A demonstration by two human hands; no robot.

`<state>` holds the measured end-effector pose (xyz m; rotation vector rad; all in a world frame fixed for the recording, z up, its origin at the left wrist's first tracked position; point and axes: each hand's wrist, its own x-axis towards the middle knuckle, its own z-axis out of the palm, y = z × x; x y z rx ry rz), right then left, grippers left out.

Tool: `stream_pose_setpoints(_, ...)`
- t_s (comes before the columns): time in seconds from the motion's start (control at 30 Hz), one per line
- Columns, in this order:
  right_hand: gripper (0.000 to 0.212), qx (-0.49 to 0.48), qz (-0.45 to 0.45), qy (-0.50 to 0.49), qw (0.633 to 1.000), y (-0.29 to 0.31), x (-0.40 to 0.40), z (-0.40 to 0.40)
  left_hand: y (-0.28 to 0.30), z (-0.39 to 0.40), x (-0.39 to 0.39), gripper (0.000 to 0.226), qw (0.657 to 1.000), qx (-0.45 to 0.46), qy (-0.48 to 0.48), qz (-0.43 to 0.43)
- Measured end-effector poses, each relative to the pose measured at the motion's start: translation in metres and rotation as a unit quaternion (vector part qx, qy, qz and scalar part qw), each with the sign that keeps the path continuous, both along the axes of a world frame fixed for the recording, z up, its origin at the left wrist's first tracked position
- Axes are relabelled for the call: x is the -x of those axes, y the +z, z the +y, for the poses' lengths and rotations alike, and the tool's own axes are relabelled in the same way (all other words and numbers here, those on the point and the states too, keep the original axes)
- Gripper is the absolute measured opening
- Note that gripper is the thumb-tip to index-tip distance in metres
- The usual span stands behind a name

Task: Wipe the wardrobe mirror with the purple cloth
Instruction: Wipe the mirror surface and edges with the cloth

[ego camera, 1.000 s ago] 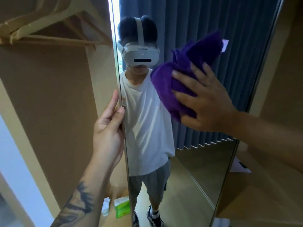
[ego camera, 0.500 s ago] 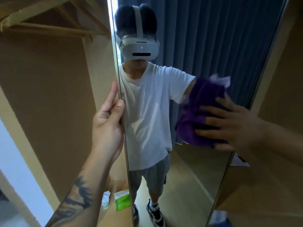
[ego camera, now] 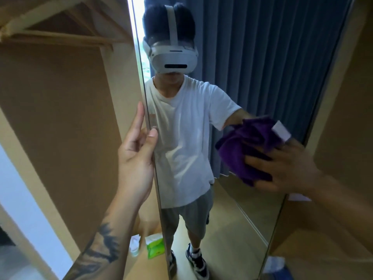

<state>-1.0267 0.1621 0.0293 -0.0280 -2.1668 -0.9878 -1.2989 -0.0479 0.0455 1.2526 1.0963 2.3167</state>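
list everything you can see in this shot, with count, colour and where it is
wardrobe mirror: one, silver-edged door panel, centre, reflecting the person and blue-grey curtains
purple cloth: one, purple with a white tag, bunched against the glass, right of centre
wooden hangers: at least two, pale wood, inside the wardrobe at upper left
wardrobe interior: one, tan panels, left of the mirror
green packet: one, green and white, on the wardrobe floor by the mirror's lower edge
white item: one, too blurred to identify, beside the green packet
left hand: one, grips the mirror's left edge, thumb on the glass
right hand: one, blurred, fingers spread, presses the cloth to the mirror
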Motion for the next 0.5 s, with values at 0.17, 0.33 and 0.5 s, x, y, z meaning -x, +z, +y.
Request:
stream_pose_setpoints(0.17,0.050,0.202,0.275,-0.053,0.938,-0.010,0.012,-0.010,-0.050,-0.005,-0.011,0.053,0.993,0.079,0.081,0.029)
stream_pose_setpoints(0.33,0.052,0.364,0.445,-0.092,0.813,-0.072,0.064,-0.059,-0.057,-0.011,-0.018,0.053,0.988,0.109,0.092,0.056)
stream_pose_setpoints(0.5,0.039,0.387,0.404,-0.045,0.828,-0.067,0.127,-0.112,-0.057,-0.008,-0.017,0.052,0.987,0.116,0.093,0.055)
